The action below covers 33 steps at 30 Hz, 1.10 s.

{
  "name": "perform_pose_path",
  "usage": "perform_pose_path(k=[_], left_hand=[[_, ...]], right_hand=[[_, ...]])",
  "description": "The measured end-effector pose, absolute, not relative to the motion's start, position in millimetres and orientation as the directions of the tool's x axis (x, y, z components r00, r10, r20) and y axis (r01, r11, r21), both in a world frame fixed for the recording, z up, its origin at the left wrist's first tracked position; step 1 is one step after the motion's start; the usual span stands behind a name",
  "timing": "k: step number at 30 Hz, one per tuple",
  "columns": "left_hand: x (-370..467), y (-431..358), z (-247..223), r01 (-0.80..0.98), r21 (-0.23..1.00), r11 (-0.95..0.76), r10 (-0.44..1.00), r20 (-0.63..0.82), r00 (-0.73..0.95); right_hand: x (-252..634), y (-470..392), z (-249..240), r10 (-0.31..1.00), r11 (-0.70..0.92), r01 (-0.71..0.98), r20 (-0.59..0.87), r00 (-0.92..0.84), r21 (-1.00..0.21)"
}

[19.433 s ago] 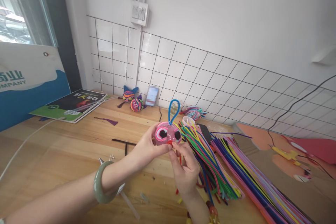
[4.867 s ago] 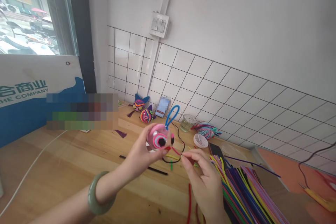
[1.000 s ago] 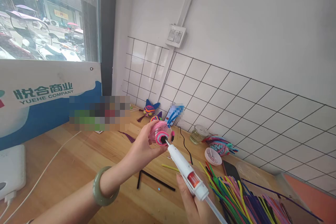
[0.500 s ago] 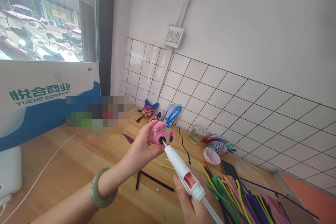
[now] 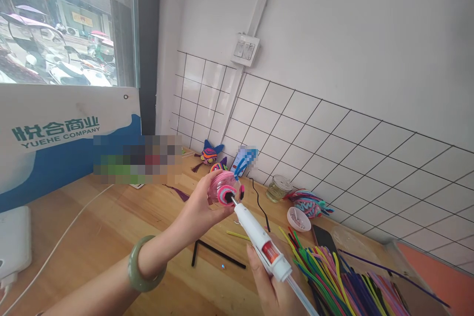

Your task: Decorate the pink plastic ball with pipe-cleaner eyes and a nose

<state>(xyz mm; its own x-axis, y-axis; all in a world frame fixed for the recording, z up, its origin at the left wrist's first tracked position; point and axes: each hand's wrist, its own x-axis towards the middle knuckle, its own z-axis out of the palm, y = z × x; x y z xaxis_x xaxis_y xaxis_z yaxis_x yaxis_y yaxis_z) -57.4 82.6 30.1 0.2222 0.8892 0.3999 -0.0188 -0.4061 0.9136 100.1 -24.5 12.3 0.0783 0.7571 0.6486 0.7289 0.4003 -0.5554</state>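
Observation:
My left hand [image 5: 202, 195] is closed around a pink ball-shaped pipe cleaner craft [image 5: 224, 182], with blue loops on top and a pink, light-blue and black eye-like spiral facing me. In my right hand [image 5: 272, 276] is a white glue gun [image 5: 254, 224] with a clear glue stick running out of its back. Its metal nozzle meets the black centre of the spiral, or is very close to it. A black pipe cleaner [image 5: 220, 253], bent at one end, lies on the table below the craft.
Colourful pipe cleaners [image 5: 333, 276] lie in a bundle at right, by a dark phone [image 5: 324, 237]. Behind are a pink bowl [image 5: 298, 219], a glass jar [image 5: 279, 188] and finished colourful crafts [image 5: 210, 153]. A white power bank [image 5: 15, 237] with a cable sits at far left.
The glue gun and my right hand have shifted slightly right and down, the nozzle staying near the spiral's centre. My left hand and the craft are almost still.

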Motion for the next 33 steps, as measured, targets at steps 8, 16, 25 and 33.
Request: perform_pose_path(k=[8,16,25,33], left_hand=[[-56,82,32,-0.018,0.918,-0.397,0.893,0.39,0.225],[-57,81,32,-0.041,0.93,-0.365,0.904,0.364,0.223],[-57,86,29,-0.066,0.945,-0.32,0.915,0.327,0.235],[-57,90,28,-0.197,0.951,-0.24,0.913,0.29,0.288]], right_hand=[[99,-26,11,0.782,0.355,0.737,0.615,0.103,-0.576],[99,-26,16,0.783,0.362,0.73,0.614,0.1,-0.579],[101,-32,21,0.809,0.298,0.496,0.492,0.323,-0.815],[114,-32,12,0.881,0.39,0.274,0.443,0.166,-0.879]])
